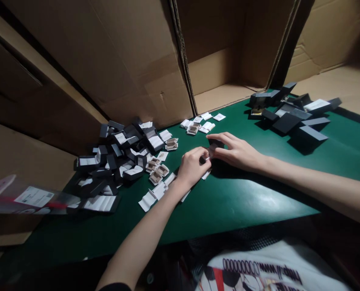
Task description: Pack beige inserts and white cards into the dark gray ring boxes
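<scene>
Both hands meet over the green table [243, 210]. My right hand [236, 151] is closed around a small dark box [216, 143], its thumb and fingers on the box's sides. Close against it, my left hand [194, 165] has its fingers pinched together at the box's near left edge; whatever lies between those fingertips is too small to name. White folded card inserts [158, 190] lie beside and partly beneath my left wrist. More white inserts [206, 127] rest just beyond the hands, with brownish open ones [158, 173] to the left.
A large heap of dark boxes with white inserts [133, 141] covers the left of the table. Open dark boxes [286, 122] lie at the back right. Cardboard walls [137, 60] stand behind. A clear plastic container with a label [34, 197] is at the far left.
</scene>
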`<move>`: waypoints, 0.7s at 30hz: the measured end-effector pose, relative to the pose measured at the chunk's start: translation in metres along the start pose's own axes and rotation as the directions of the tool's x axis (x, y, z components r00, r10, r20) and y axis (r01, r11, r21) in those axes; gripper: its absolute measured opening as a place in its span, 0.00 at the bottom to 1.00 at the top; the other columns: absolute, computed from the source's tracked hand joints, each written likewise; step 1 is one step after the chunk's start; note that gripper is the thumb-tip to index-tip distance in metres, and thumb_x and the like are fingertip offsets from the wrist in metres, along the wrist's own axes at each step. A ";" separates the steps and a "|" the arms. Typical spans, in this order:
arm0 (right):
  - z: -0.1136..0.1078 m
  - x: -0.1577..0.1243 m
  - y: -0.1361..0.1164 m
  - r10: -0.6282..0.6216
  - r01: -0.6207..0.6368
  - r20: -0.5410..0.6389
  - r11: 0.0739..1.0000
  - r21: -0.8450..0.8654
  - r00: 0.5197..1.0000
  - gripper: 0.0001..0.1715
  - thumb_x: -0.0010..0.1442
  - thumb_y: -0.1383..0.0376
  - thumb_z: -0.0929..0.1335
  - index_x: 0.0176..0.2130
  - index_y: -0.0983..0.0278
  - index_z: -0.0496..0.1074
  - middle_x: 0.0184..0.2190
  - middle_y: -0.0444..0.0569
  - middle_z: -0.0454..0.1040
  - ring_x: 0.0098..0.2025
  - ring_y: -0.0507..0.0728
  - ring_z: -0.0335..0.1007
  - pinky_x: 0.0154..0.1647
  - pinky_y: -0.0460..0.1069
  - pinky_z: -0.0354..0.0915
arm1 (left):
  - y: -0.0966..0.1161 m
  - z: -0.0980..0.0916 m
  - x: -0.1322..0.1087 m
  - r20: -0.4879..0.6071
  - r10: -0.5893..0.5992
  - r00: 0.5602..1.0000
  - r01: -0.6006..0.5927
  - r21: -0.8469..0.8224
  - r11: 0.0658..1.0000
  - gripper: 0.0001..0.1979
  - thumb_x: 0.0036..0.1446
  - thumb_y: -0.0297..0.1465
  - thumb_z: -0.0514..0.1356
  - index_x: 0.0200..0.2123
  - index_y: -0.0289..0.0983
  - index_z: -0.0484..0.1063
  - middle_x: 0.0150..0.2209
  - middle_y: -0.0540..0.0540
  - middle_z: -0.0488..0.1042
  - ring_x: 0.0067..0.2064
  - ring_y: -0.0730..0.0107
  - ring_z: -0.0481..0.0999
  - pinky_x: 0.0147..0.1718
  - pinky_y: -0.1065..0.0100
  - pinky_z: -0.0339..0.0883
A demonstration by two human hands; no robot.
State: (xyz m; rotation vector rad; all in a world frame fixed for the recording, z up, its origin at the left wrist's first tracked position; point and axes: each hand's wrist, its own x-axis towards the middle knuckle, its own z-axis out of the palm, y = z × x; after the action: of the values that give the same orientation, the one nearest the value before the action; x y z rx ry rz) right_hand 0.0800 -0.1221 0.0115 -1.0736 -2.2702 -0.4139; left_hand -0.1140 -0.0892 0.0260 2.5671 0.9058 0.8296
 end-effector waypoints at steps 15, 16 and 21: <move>-0.005 0.001 -0.005 0.008 -0.009 0.012 0.998 0.063 1.000 0.12 0.61 0.68 0.63 0.29 0.66 0.72 0.58 0.60 0.61 0.54 0.64 0.61 0.45 0.59 0.71 | -0.003 -0.006 0.002 0.032 0.037 0.999 -0.035 -0.065 0.997 0.04 0.54 0.25 0.59 0.27 0.36 0.71 0.32 0.48 0.75 0.35 0.70 0.74 0.37 0.69 0.65; -0.005 0.001 -0.005 0.006 -0.006 0.012 0.998 0.070 1.000 0.12 0.61 0.68 0.63 0.28 0.66 0.72 0.58 0.60 0.61 0.54 0.64 0.61 0.46 0.59 0.71 | -0.003 -0.007 0.002 0.042 0.031 0.999 -0.028 -0.083 0.996 0.04 0.54 0.26 0.60 0.27 0.36 0.71 0.32 0.48 0.75 0.35 0.69 0.75 0.37 0.69 0.66; -0.002 -0.001 -0.001 0.019 -0.020 0.010 0.992 0.121 1.000 0.10 0.62 0.66 0.64 0.30 0.65 0.72 0.59 0.58 0.61 0.55 0.63 0.60 0.47 0.59 0.70 | -0.003 -0.012 0.002 0.093 0.003 0.996 0.010 -0.140 0.990 0.07 0.57 0.30 0.59 0.28 0.36 0.74 0.37 0.46 0.77 0.39 0.66 0.76 0.42 0.67 0.67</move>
State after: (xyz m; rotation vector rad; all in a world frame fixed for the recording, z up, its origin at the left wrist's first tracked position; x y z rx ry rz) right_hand 0.0804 -0.1245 0.0126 -1.0366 -2.2594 -0.2601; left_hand -0.1212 -0.0844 0.0355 2.4601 0.7946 0.7383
